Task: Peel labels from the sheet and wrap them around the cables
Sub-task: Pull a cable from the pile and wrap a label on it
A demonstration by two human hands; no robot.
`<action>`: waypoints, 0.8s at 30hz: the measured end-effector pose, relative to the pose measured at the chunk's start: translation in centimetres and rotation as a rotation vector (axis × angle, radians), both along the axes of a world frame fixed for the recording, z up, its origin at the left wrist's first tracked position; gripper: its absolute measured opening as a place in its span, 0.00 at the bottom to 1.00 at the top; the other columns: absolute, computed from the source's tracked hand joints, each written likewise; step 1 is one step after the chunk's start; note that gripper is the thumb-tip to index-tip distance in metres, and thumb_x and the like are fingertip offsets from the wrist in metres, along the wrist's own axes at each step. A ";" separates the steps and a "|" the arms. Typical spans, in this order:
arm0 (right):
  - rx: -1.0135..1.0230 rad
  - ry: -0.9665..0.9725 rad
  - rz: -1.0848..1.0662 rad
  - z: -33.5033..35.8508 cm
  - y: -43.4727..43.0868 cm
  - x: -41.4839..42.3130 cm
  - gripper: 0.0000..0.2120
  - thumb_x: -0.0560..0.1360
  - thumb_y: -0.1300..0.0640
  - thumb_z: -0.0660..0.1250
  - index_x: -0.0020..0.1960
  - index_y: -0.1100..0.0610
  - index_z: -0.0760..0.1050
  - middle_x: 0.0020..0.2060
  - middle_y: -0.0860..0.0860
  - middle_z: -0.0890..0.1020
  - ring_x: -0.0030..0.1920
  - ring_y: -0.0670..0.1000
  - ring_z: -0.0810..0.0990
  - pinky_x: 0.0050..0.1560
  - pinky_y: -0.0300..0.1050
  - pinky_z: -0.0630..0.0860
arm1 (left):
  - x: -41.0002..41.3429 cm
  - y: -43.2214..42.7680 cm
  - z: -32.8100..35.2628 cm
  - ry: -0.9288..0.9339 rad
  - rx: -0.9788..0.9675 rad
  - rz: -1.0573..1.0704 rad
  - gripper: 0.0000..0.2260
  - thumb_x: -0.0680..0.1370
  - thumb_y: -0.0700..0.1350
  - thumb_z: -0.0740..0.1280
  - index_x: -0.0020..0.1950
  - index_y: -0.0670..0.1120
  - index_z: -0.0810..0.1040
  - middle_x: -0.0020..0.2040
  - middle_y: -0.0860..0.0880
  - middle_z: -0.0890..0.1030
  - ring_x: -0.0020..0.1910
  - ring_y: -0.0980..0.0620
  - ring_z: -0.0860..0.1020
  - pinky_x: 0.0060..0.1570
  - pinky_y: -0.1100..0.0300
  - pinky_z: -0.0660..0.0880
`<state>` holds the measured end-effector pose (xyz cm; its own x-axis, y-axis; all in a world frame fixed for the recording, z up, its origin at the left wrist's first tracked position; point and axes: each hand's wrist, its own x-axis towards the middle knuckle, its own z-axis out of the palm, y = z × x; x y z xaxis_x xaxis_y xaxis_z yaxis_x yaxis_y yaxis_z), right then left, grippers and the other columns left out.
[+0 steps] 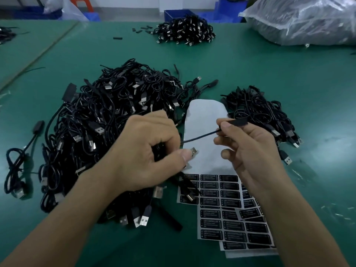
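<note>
A thin black cable point(200, 136) stretched between the two hands, held above the bare white upper part of a label sheet point(207, 114) on a green table point(269, 70). The sheet's lower part, nearer the person, carried rows of black labels point(219, 187). More sheets were fanned out beneath it. Each label was headed "LED CONTROLLER" in pale letters; the smaller lines under it were too small to read.

The left hand point(152, 151) was curled closed around the cable's left end, and a silver USB plug point(194, 151) poked out beside the thumb tip. The right hand point(248, 151) pinched the cable's other end between thumb and forefinger, at a flat black block point(238, 122) on the cable. Its remaining fingers were loosely bent.

A large tangled pile of black USB cables point(100, 122) lay left of the sheet, partly under the left hand. A smaller pile point(260, 112) lay to the right. Further back sat another heap point(186, 31), a clear plastic bag point(304, 20) and a blue bin point(173, 13).
</note>
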<state>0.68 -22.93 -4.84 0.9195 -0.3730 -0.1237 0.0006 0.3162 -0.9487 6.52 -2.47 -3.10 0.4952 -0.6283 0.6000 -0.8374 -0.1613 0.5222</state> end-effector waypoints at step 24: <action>-1.035 0.301 -0.034 0.1 -3.1 -2.5 0.07 0.77 0.42 0.65 0.45 0.42 0.79 0.32 0.44 0.82 0.37 0.45 0.83 0.36 0.45 0.77 | -1.5 -3.7 -2.6 0.452 0.254 0.198 0.08 0.84 0.52 0.59 0.46 0.55 0.73 0.33 0.45 0.76 0.31 0.42 0.72 0.30 0.43 0.74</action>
